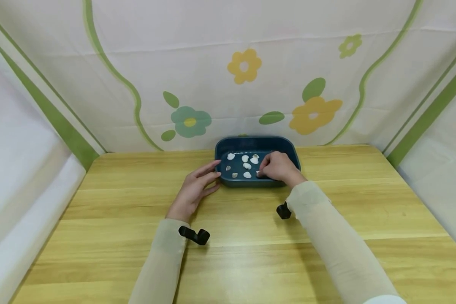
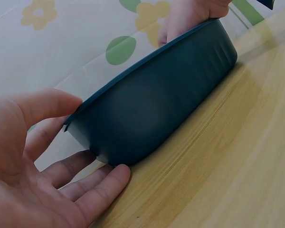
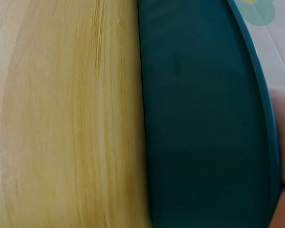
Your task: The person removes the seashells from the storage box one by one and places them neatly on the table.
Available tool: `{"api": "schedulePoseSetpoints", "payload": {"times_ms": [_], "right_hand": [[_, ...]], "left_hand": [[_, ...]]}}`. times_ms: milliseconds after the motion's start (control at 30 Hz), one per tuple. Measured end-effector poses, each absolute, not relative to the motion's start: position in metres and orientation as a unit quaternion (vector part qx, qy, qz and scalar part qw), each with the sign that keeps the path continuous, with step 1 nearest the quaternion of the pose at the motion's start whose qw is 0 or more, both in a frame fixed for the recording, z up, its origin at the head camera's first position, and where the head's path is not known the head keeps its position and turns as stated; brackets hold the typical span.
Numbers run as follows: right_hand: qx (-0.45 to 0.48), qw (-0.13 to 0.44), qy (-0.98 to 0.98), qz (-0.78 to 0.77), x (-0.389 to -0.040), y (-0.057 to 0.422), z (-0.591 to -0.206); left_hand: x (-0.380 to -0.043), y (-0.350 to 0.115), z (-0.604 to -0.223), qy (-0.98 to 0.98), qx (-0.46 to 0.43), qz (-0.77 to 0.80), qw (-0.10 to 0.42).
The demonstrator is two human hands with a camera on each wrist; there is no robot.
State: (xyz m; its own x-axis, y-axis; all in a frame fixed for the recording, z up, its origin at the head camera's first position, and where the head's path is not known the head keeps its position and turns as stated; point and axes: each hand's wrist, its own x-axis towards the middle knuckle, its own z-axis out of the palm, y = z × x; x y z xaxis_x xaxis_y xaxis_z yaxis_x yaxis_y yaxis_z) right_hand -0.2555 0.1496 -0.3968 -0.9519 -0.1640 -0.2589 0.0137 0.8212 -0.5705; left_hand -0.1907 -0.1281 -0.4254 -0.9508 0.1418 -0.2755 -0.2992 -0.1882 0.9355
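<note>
A dark blue rectangular tray (image 1: 247, 184) stands at the back of the table with several white seashells (image 1: 247, 175) spread over its floor. Two smaller brownish shells (image 1: 234, 175) lie towards its left side. My left hand (image 1: 191, 190) touches the tray's left end; in the left wrist view its thumb rests at the rim and the other fingers extend along the wall (image 2: 142, 109). Reaching over the front rim, my right hand (image 1: 279, 166) pinches a small shell (image 1: 258, 173) low inside the tray. The right wrist view mostly shows the tray's outer wall (image 3: 204, 118), hiding the fingertips.
The wooden table (image 1: 235, 261) extends in front of the tray and to both sides. Close behind the tray hangs a white curtain (image 1: 213, 76) with flower prints. Black camera mounts (image 1: 195, 235) stick out from both sleeves.
</note>
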Motion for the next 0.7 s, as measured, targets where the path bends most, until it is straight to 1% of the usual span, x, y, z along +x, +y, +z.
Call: {"api": "schedulePoseSetpoints", "payload": {"times_ms": [467,600,700], "right_hand": [[-0.062,0.146,0.934,-0.321,-0.2579,0.1468,-0.3956],[-0.067,0.121,0.932,-0.334,-0.2584,0.1482,-0.3977],[-0.057,0.079,0.923,-0.371,-0.2579,0.1513,-0.3983]], "left_hand": [[-0.1951,-0.1282,-0.427,0.622,-0.072,0.768,0.139],[-0.1948,-0.1279,-0.4282,0.623,-0.073,0.767,0.138],[-0.1947,-0.126,-0.4296,0.625,-0.077,0.765,0.138]]}}
